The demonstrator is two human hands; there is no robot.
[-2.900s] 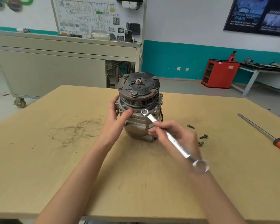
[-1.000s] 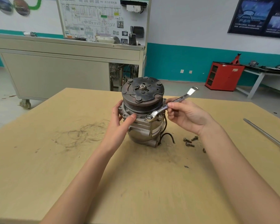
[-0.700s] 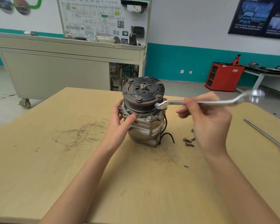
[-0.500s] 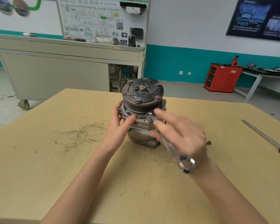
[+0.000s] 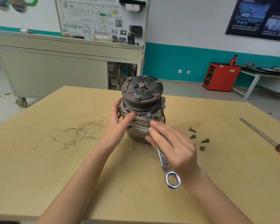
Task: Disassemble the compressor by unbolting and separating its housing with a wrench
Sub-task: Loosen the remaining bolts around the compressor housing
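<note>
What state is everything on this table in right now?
Compressor: upright on the table, housing halves joined.
Wrench: ring end on a flange bolt.
Left hand: grips the compressor.
Right hand: holds the wrench.
Four bolts: removed, lying loose beside it.
Screwdriver: lying untouched at the right.

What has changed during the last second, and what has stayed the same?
The right hand, gripping the wrench, swung its handle from far right round toward the person; the ring end sits on a front bolt. The left hand kept holding the compressor.
</note>
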